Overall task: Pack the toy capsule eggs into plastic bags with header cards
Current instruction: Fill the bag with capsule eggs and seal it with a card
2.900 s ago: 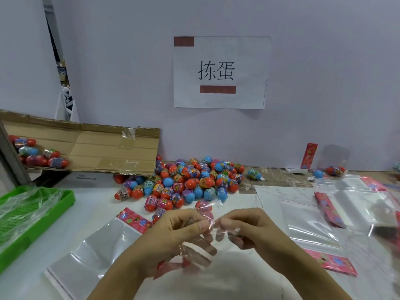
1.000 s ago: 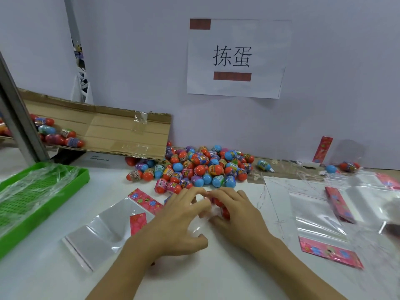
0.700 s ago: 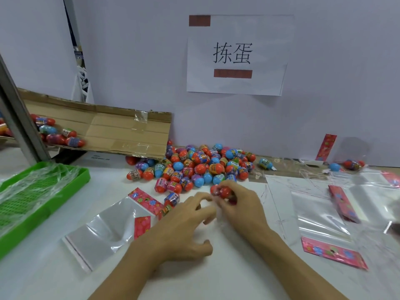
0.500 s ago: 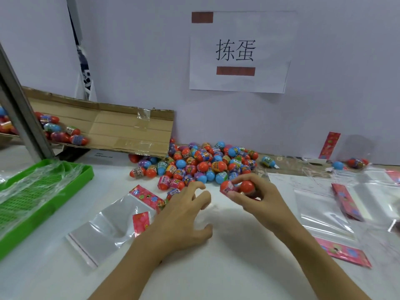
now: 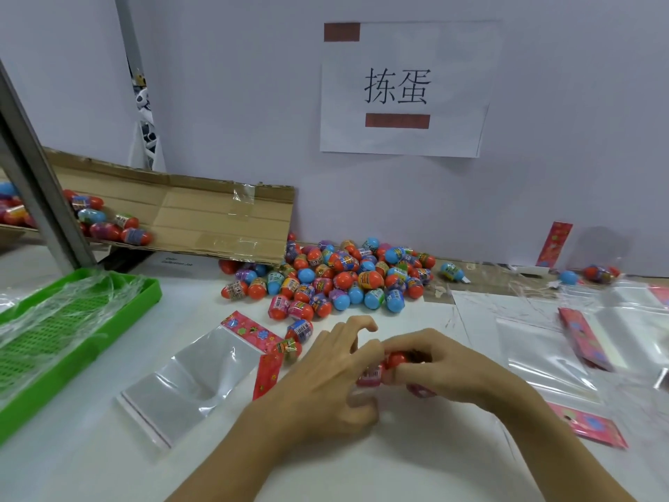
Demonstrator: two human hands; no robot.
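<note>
A heap of red, blue and purple capsule eggs [image 5: 336, 275] lies on the white counter [image 5: 90, 458] against the wall. One red egg [image 5: 395, 358] sits pinched between both hands. A clear plastic bag [image 5: 192, 378] with a pink header card [image 5: 249, 329] lies flat, left of them.

Half a second ago my right hand [image 5: 445, 371] was up by the pile with two eggs [image 5: 396, 359]; I've brought it back toward me, and my left hand [image 5: 325, 378] has closed in against it, fingers [image 5: 365, 351] now meeting over the eggs instead of spread on the counter.
</note>
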